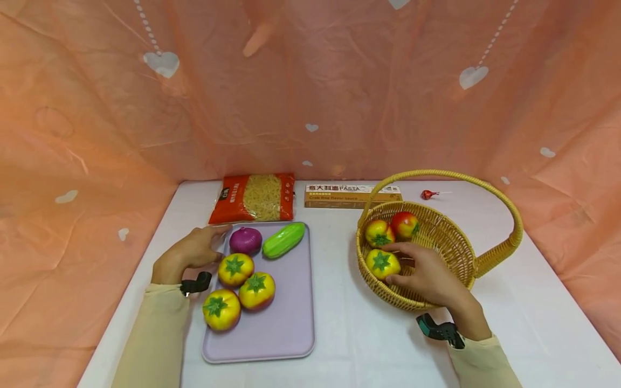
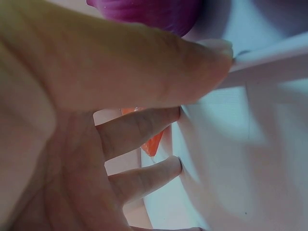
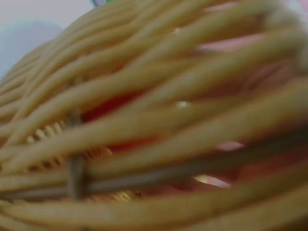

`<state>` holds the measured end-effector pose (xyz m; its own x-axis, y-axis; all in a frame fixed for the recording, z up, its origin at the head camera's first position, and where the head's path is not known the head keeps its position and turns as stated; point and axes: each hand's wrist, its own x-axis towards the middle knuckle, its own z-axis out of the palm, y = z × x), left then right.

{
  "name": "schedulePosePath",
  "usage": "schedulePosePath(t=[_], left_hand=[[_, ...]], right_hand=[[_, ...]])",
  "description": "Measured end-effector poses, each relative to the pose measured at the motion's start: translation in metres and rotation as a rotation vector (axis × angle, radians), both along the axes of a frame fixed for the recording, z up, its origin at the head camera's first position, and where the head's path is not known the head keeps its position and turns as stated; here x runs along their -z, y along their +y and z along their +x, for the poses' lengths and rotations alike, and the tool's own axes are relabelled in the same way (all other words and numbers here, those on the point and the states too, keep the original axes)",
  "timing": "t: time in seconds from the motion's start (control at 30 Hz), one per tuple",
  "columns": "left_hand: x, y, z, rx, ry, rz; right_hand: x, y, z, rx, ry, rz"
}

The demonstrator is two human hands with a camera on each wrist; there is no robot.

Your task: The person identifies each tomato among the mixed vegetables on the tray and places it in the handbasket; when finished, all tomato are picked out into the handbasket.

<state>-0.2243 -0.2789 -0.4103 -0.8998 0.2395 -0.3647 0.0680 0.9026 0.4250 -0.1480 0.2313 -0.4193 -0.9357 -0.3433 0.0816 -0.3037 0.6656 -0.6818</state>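
Observation:
My right hand (image 1: 426, 274) reaches into a wicker basket (image 1: 466, 237), thumb and forefinger on either side of a yellow-red fruit (image 1: 380, 263) with a green leafy cap. Two more red-yellow fruits lie beyond it, a capped one (image 1: 378, 233) and a redder one (image 1: 405, 224). At the left rim of a lilac tray (image 1: 291, 323), my left hand (image 1: 194, 250) holds nothing, its fingers extended and its thumb by the rim. Nearest to it is a purple onion (image 1: 246, 240). On the tray also lie a green cucumber-like vegetable (image 1: 283, 240) and three yellow-red fruits (image 1: 257, 291). Basket weave (image 3: 144, 106) fills the right wrist view.
Behind the tray lies a red bag of pasta (image 1: 254, 198). A pasta box (image 1: 339, 197) stands at the back middle, partly behind the basket handle (image 1: 502, 202). A red lollipop (image 1: 428, 194) lies back right. Orange cloth (image 1: 310, 97) hangs behind the white table (image 1: 335, 328).

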Motion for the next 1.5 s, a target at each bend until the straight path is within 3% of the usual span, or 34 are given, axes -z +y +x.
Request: schedulePosePath(t=[0.17, 0.23, 0.3, 0.37, 0.43, 0.53, 0.6, 0.67, 0.77, 1.1, 1.27, 1.5], left_hand=[[0.000, 0.000, 0.000, 0.009, 0.009, 0.015], [0.000, 0.000, 0.000, 0.011, 0.007, 0.019], [-0.001, 0.001, 0.000, 0.008, 0.002, 0.018], [-0.002, 0.001, 0.000, 0.006, -0.003, 0.011], [-0.003, 0.001, -0.001, 0.004, 0.000, 0.006], [-0.004, 0.001, -0.002, 0.010, 0.012, -0.002], [-0.004, 0.001, -0.002, 0.012, 0.017, -0.003], [-0.004, 0.001, -0.003, 0.012, 0.017, -0.001], [-0.003, 0.002, -0.003, 0.007, 0.010, 0.001], [-0.001, 0.000, -0.002, 0.018, 0.012, 0.015], [-0.001, 0.000, 0.001, 0.001, 0.007, 0.016], [0.001, -0.001, 0.001, -0.001, 0.012, 0.018]], right_hand=[[-0.002, 0.001, 0.001, 0.030, 0.056, 0.061], [-0.004, 0.002, 0.004, 0.063, 0.087, 0.034], [-0.006, 0.004, 0.006, 0.082, 0.096, -0.080], [-0.009, 0.005, 0.009, 0.065, 0.100, -0.283], [-0.011, 0.005, 0.010, -0.024, 0.088, -0.543], [-0.013, 0.000, 0.008, -0.232, 0.073, -0.870], [-0.013, -0.007, 0.005, -0.371, 0.073, -0.994], [-0.012, -0.018, 0.002, -0.471, 0.069, -1.054], [-0.011, -0.037, -0.001, -0.516, 0.020, -1.036], [-0.001, -0.117, -0.004, -0.509, -0.154, -0.799], [0.007, -0.152, -0.014, -0.538, -0.265, -0.699], [0.022, -0.191, -0.030, -0.531, -0.339, -0.569]])
